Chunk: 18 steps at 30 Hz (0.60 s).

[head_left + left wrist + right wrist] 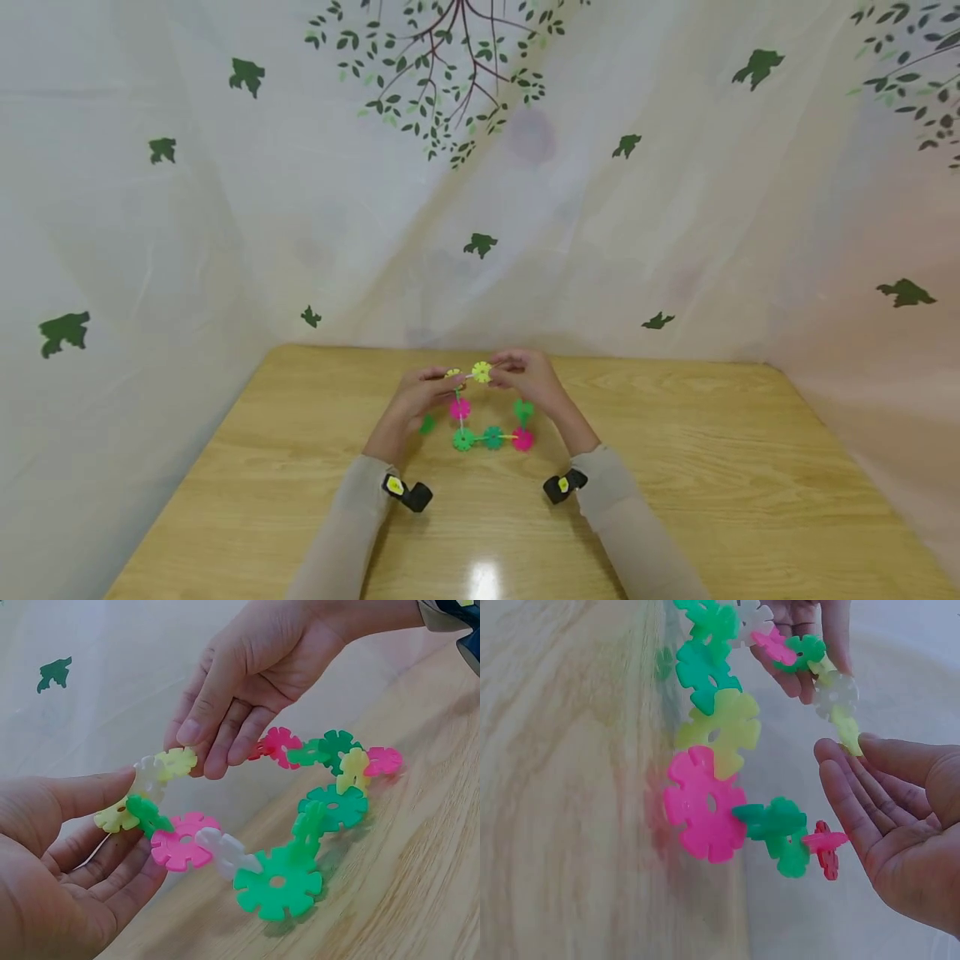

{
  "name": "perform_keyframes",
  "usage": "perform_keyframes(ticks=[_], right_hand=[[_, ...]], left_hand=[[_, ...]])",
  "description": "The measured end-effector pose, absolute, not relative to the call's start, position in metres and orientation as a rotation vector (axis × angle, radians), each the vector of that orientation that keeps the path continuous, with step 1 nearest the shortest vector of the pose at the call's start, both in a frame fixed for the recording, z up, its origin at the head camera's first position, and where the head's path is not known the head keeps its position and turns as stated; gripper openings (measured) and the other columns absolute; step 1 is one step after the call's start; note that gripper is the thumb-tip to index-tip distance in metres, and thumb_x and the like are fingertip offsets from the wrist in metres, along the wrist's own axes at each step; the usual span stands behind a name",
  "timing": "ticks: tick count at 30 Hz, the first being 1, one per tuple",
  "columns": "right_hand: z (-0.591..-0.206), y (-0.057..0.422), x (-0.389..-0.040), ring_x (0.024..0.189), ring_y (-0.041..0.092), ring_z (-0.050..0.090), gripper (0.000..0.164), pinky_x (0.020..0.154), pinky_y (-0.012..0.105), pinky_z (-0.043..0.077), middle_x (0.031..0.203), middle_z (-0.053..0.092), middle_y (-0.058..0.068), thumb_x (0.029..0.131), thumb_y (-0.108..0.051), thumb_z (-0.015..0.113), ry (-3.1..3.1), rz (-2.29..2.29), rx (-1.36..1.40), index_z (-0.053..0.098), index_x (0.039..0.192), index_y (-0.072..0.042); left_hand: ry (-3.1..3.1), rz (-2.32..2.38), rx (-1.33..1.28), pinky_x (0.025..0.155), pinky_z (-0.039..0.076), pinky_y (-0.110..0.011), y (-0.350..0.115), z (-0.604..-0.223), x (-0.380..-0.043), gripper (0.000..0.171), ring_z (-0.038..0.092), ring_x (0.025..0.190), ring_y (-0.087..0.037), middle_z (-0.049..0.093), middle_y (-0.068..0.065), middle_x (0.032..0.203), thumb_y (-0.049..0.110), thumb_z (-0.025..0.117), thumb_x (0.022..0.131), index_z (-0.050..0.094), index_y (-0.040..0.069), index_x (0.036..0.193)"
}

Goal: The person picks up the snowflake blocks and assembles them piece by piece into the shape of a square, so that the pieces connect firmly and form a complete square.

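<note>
An open loop of interlocking plastic snowflake discs (492,437), in pink, green, yellow, white and red, is held up between both hands. My left hand (67,877) pinches a yellow disc (116,816) between thumb and fingers. With thumb and fingertips, my right hand (900,802) pinches the yellow disc (847,731) at one end of the chain. Between these two yellow pieces sits a white disc (835,696). The chain's other end, a red disc (829,851), hangs free below the right hand. At the loop's near side, a green disc (277,881) hangs close over the table.
A wooden table (712,467) spreads under both hands. Beside the left wrist shows a green piece (427,424). Behind the table's far edge hangs a pale cloth (375,250) printed with leaves and birds. Each sleeve carries a black wrist camera (408,493).
</note>
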State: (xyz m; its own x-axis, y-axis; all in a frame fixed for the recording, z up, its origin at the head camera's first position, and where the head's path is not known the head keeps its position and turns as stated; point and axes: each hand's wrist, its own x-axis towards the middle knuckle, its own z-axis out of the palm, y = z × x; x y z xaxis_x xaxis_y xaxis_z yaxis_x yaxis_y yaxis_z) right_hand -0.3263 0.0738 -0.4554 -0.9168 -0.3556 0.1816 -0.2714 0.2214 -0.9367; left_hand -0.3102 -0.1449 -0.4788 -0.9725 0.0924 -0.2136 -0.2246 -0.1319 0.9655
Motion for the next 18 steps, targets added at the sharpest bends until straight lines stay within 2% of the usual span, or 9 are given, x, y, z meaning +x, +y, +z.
perform_keyframes(ticks=[2, 5, 6, 8, 10, 12, 16, 18], right_hand=[[-0.455, 0.074, -0.325, 0.090, 0.042, 0.074, 0.022, 0.083, 0.055, 0.060, 0.102, 0.072, 0.031, 0.095, 0.001, 0.067, 2.420, -1.791, -0.640, 0.067, 0.114, 0.013], [-0.448, 0.073, -0.320, 0.092, 0.044, 0.073, 0.023, 0.081, 0.053, 0.061, 0.103, 0.072, 0.032, 0.095, 0.001, 0.067, 2.481, -1.757, -0.656, 0.066, 0.113, 0.016], [-0.446, 0.073, -0.319, 0.091, 0.043, 0.073, 0.023, 0.078, 0.048, 0.062, 0.103, 0.072, 0.032, 0.095, 0.001, 0.068, 2.510, -1.742, -0.669, 0.066, 0.113, 0.016], [-0.444, 0.072, -0.318, 0.089, 0.040, 0.073, 0.022, 0.075, 0.037, 0.062, 0.100, 0.073, 0.030, 0.093, 0.000, 0.070, 2.564, -1.707, -0.727, 0.068, 0.110, 0.015], [-0.443, 0.069, -0.316, 0.087, 0.035, 0.073, 0.019, 0.074, 0.031, 0.061, 0.097, 0.074, 0.026, 0.093, -0.001, 0.072, 2.595, -1.647, -0.795, 0.070, 0.106, 0.012], [-0.447, 0.065, -0.314, 0.084, 0.024, 0.073, 0.016, 0.072, 0.022, 0.057, 0.094, 0.076, 0.019, 0.092, -0.004, 0.074, 2.622, -1.561, -0.882, 0.073, 0.103, 0.007], [-0.447, 0.052, -0.302, 0.082, 0.012, 0.070, 0.013, 0.072, 0.021, 0.056, 0.092, 0.077, 0.010, 0.092, -0.006, 0.074, 2.595, -1.377, -1.009, 0.075, 0.103, 0.000], [-0.447, 0.044, -0.296, 0.082, 0.012, 0.071, 0.012, 0.069, 0.019, 0.056, 0.091, 0.077, 0.009, 0.092, -0.006, 0.074, 2.561, -1.314, -1.089, 0.076, 0.102, 0.001]], left_hand=[[1.921, 2.220, -0.171, 0.085, 0.059, -0.027, -0.147, -0.480, -0.309, 0.038, 0.073, 0.093, -0.018, 0.076, -0.011, 0.101, 0.008, 0.071, 0.095, 0.061, -0.011, 0.126], [1.918, 2.230, -0.200, 0.093, 0.058, -0.033, -0.150, -0.479, -0.310, 0.033, 0.072, 0.097, -0.022, 0.075, -0.004, 0.095, 0.008, 0.071, 0.095, 0.062, -0.007, 0.122], [1.913, 2.236, -0.210, 0.095, 0.058, -0.034, -0.151, -0.478, -0.310, 0.030, 0.072, 0.097, -0.022, 0.073, -0.002, 0.094, 0.008, 0.072, 0.095, 0.063, -0.006, 0.120], [1.915, 2.235, -0.223, 0.096, 0.057, -0.035, -0.153, -0.476, -0.311, 0.026, 0.072, 0.094, -0.020, 0.072, 0.000, 0.092, 0.009, 0.072, 0.095, 0.064, -0.004, 0.116], [1.911, 2.241, -0.244, 0.097, 0.058, -0.036, -0.154, -0.474, -0.312, 0.024, 0.071, 0.089, -0.015, 0.071, 0.001, 0.093, 0.008, 0.072, 0.094, 0.065, -0.003, 0.114], [1.913, 2.237, -0.248, 0.097, 0.058, -0.037, -0.155, -0.473, -0.312, 0.026, 0.070, 0.086, -0.012, 0.069, 0.002, 0.093, 0.008, 0.072, 0.094, 0.064, -0.005, 0.116], [1.918, 2.210, -0.242, 0.101, 0.056, -0.041, -0.158, -0.473, -0.313, 0.029, 0.069, 0.084, -0.010, 0.067, 0.001, 0.096, 0.008, 0.072, 0.094, 0.063, -0.005, 0.119], [1.923, 2.186, -0.226, 0.101, 0.056, -0.042, -0.160, -0.474, -0.314, 0.030, 0.069, 0.084, -0.010, 0.066, 0.001, 0.097, 0.009, 0.072, 0.095, 0.063, -0.005, 0.120]])
